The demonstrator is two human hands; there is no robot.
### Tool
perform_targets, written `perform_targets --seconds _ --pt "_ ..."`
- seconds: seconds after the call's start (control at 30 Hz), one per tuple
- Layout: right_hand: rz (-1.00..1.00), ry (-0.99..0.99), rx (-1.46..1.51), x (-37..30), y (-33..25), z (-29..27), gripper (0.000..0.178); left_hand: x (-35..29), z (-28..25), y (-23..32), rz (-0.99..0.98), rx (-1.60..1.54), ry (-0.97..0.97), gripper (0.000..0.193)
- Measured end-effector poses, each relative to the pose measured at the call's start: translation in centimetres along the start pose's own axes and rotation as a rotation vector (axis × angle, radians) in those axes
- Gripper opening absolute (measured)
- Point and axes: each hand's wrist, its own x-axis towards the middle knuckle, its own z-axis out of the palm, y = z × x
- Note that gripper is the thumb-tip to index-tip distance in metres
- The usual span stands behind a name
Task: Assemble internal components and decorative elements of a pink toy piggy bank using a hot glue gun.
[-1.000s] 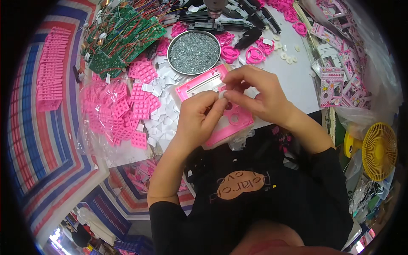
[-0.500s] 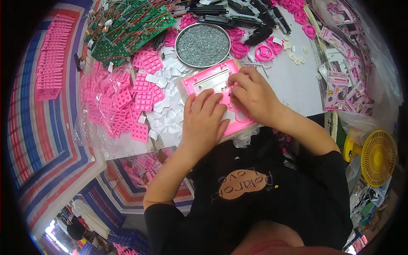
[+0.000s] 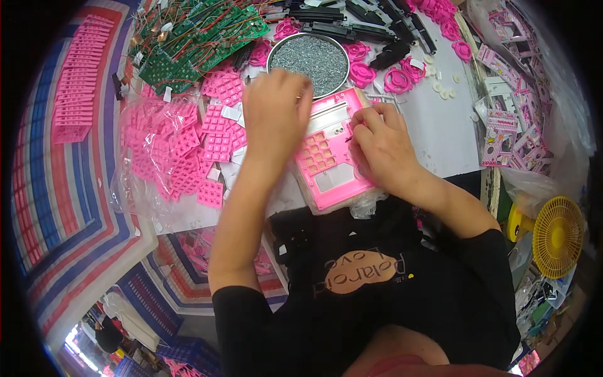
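Note:
A pink plastic casing (image 3: 323,200) lies tilted on the table in front of me, with a grid of square holes and pale panels inside. My right hand (image 3: 384,143) rests at its right side, fingers curled in a pinch over the casing. A small dark bit shows at those fingertips, too small to name. Smeared by motion, my left hand (image 3: 276,113) hovers over the casing's upper left, beside a round metal dish (image 3: 347,68) of small screws (image 3: 311,61). Its fingers bend downward, and whether they hold anything is hidden.
Pink button pads (image 3: 217,146) and a clear bag (image 3: 135,182) lie left of the casing. Green circuit boards (image 3: 188,56) with wires heap at the far left. Black plastic parts (image 3: 358,31) and pink rings (image 3: 397,80) sit behind. A yellow fan (image 3: 558,237) stands at right.
My left hand has lifted off the casing and moved up and left toward the screw dish, uncovering the hole grid. The right hand has shifted only slightly, still at the casing.

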Motion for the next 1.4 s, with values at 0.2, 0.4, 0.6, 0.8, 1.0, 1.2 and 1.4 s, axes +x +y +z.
perform_targets --seconds 0.2,0.4,0.6,0.8,1.0,1.2,1.4 --pt "-0.007 0.058 0.251 0.7 2.7 -2.9 0.025 5.0 3.6 -3.4 0.186 0.188 -0.068 0.018" --pt "0.223 0.917 0.914 11.3 4.6 -10.8 0.047 5.4 4.6 -4.0 0.218 0.29 -0.075 0.03" --pt "0.088 0.079 1.141 14.6 7.0 -12.3 0.047 6.3 4.4 -3.3 0.201 0.271 -0.009 0.028" --pt "0.185 -0.021 1.368 11.0 2.8 -9.4 0.061 -1.0 -0.7 1.9 0.161 -0.108 -0.076 0.016" --pt "-0.059 0.163 1.689 4.3 -0.1 -7.4 0.041 -6.9 -1.4 6.3 0.161 -0.311 -0.125 0.014" --pt "-0.066 0.31 1.768 3.1 -1.8 -8.2 0.039 -8.2 -1.1 7.3 -0.012 -0.609 -0.217 0.016" --pt "-0.05 0.287 1.801 3.2 -1.7 -8.2 0.04 -7.8 -0.7 6.4 0.204 -0.346 -0.047 0.021"
